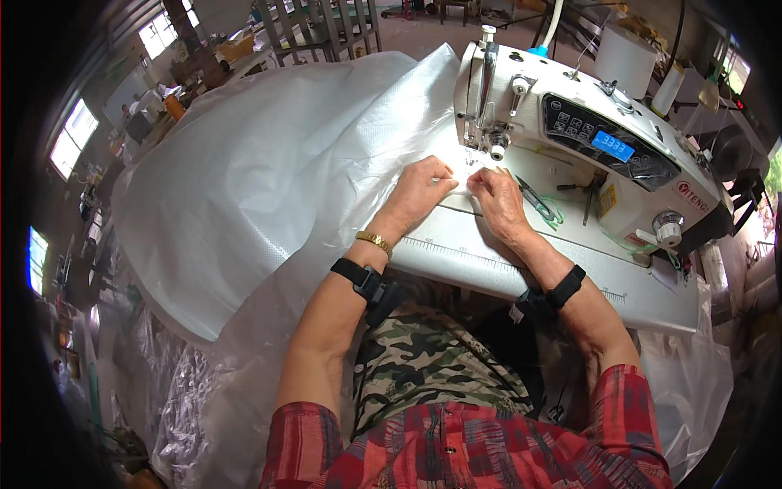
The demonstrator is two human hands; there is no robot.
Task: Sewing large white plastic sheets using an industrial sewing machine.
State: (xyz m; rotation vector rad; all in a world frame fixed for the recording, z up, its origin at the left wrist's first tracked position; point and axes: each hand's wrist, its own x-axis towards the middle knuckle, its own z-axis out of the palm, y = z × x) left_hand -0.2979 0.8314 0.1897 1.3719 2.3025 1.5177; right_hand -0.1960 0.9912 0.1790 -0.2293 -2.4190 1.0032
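Across the left edge of the sewing table (652, 297): white sheeting (244, 196), reaching up to the sewing machine (586, 114).
Left hand (419, 191): fingertips pinched together, near the machine's needle end; whether on anything, I cannot tell.
Right hand (501, 202): thumb and fingertips together, just beside the left; grip likewise unclear.
Display (612, 147): lit blue.
Snips (532, 196): just right of the right hand, back from the front edge.
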